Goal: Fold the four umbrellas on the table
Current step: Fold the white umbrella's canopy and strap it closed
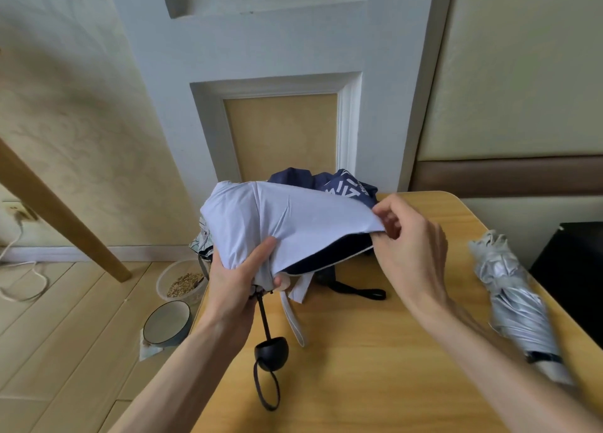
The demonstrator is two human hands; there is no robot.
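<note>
**Pale umbrella held over the table, both hands on its canopy**

A white panelled door (280,41) stands behind a yellow wooden table (375,351).

The pale umbrella (270,217) is held up just above the table's far left part. Its lilac-white canopy is spread loose between the hands, and the dark lining shows under the lifted edge.

A silver umbrella (512,299) lies collapsed and loosely bunched along the table's right edge, well apart from the hands. A navy umbrella (346,184) with white lettering sits crumpled at the far edge, right behind the pale one. A sliver of patterned umbrella (204,241) peeks out at the left, under the pale canopy.

The left hand (235,282) grips the gathered fabric near the shaft, with fingers curled round it and the thumb lying along the cloth. The right hand (411,246) pinches the canopy's right edge between thumb and fingertips.

On the floor to the left are a clear tub (182,284) of grain and a dark-rimmed bowl (167,323).

The pale umbrella's white strap (293,318) hangs down to the tabletop. Its black handle (271,353) points toward the person.
</note>
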